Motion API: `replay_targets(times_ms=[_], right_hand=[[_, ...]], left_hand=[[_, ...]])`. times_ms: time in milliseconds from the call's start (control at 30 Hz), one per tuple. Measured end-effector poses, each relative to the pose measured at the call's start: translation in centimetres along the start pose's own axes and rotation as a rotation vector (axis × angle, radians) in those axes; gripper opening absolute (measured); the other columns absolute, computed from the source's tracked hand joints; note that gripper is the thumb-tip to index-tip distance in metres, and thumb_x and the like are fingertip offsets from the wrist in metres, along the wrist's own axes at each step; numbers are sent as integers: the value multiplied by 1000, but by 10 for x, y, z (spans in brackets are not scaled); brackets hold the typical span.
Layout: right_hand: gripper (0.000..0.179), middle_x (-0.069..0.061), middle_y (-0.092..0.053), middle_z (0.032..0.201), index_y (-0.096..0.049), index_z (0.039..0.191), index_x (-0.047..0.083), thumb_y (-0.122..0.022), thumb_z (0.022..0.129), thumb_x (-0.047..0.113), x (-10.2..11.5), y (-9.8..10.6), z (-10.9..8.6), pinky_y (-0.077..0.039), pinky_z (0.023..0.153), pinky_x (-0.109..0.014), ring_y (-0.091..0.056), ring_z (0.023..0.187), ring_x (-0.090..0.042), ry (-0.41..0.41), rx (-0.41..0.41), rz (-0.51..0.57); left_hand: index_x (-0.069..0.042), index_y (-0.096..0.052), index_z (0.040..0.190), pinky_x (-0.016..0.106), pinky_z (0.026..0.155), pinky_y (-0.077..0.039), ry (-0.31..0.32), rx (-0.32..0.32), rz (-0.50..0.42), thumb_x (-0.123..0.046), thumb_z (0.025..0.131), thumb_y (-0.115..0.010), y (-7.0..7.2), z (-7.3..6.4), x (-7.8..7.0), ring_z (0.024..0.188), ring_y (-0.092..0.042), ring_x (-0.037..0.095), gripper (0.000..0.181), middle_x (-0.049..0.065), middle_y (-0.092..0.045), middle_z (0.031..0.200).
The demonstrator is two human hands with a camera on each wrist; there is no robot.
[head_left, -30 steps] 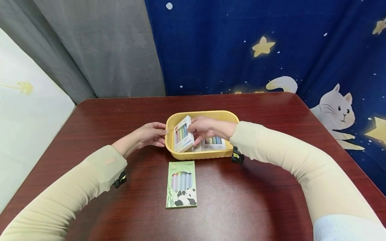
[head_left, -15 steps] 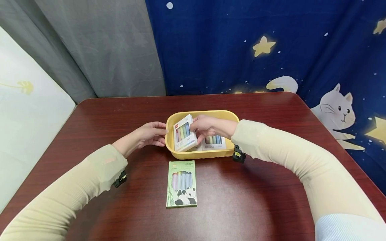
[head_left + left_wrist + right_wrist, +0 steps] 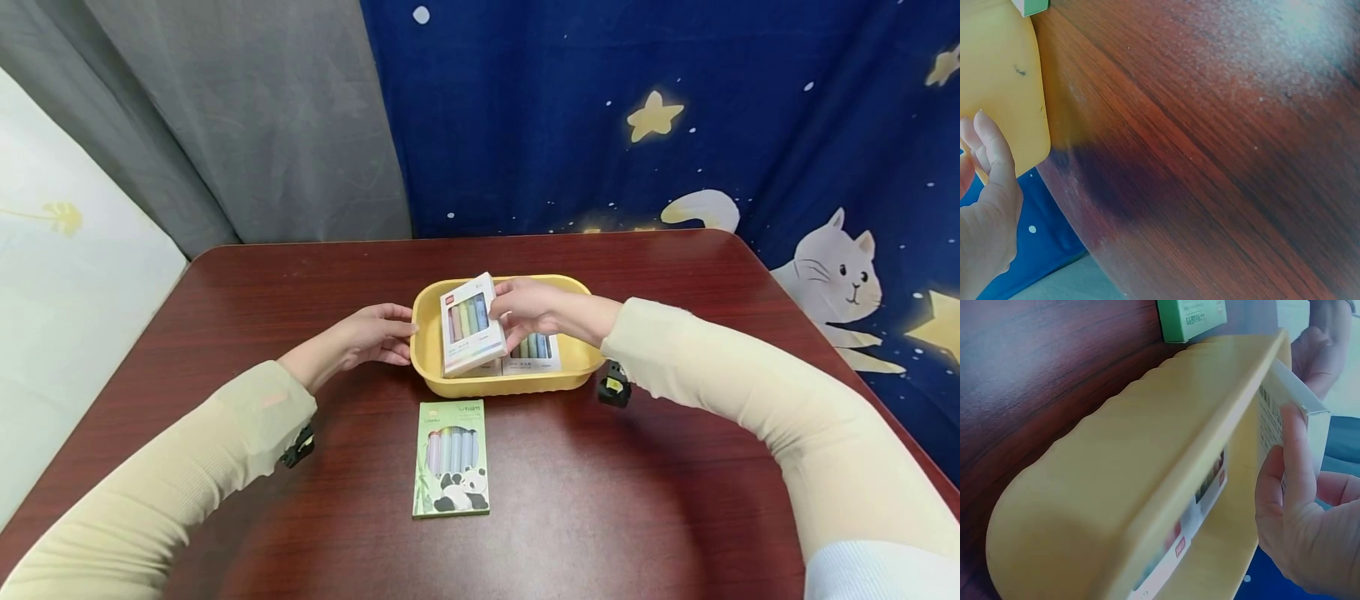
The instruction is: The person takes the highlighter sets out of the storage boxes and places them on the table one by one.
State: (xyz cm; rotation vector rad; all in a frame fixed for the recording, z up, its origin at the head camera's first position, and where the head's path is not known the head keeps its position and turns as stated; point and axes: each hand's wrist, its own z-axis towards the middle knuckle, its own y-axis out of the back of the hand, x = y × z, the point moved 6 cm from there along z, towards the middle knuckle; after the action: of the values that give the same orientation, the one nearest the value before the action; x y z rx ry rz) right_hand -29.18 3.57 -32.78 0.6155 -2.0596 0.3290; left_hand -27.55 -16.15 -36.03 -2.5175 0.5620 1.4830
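Observation:
My right hand grips a white windowed box of coloured pens by its right side. The box is tilted and partly lifted above the left half of a yellow plastic basket. In the right wrist view, the thumb and fingers of the right hand pinch that white box. My left hand holds the basket's left rim, its fingertips over the edge; the left wrist view shows it on the basket wall. Another white pen box lies inside the basket, partly hidden beneath the right hand.
A green box of pens with a panda picture lies flat on the dark red wooden table, just in front of the basket. Behind the table hang a grey curtain and a blue star-patterned curtain.
My right hand has drawn the white pen box up and to the right, raising it higher out of the basket. The left hand, basket and green box have stayed put.

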Motion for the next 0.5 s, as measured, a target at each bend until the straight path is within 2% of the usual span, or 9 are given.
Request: replay_targets(times_ms=[200, 333, 500], right_hand=[[54, -20, -50, 105, -23, 136, 2, -39, 85, -6, 3, 8, -15, -53, 45, -28, -58, 78, -23, 40, 4, 28], [55, -17, -53, 102, -25, 138, 3, -40, 85, -7, 4, 11, -28, -52, 43, -27, -59, 70, -19, 82, 27, 46], [55, -16, -58, 100, -29, 138, 3, -40, 85, -7, 3, 13, -41, -53, 46, -29, -61, 69, -18, 122, 62, 73]], left_hand=[[2, -27, 134, 25, 65, -55, -1, 2, 9, -12, 94, -48, 0, 0, 0, 62, -60, 11, 48, 7, -59, 85], [2, -27, 134, 26, 65, -55, 1, -4, 8, -12, 94, -47, -1, 0, 0, 61, -60, 12, 47, 7, -58, 86], [2, -26, 134, 25, 64, -55, -2, -5, 8, -11, 95, -47, 0, 0, 0, 61, -60, 12, 47, 7, -58, 85]])
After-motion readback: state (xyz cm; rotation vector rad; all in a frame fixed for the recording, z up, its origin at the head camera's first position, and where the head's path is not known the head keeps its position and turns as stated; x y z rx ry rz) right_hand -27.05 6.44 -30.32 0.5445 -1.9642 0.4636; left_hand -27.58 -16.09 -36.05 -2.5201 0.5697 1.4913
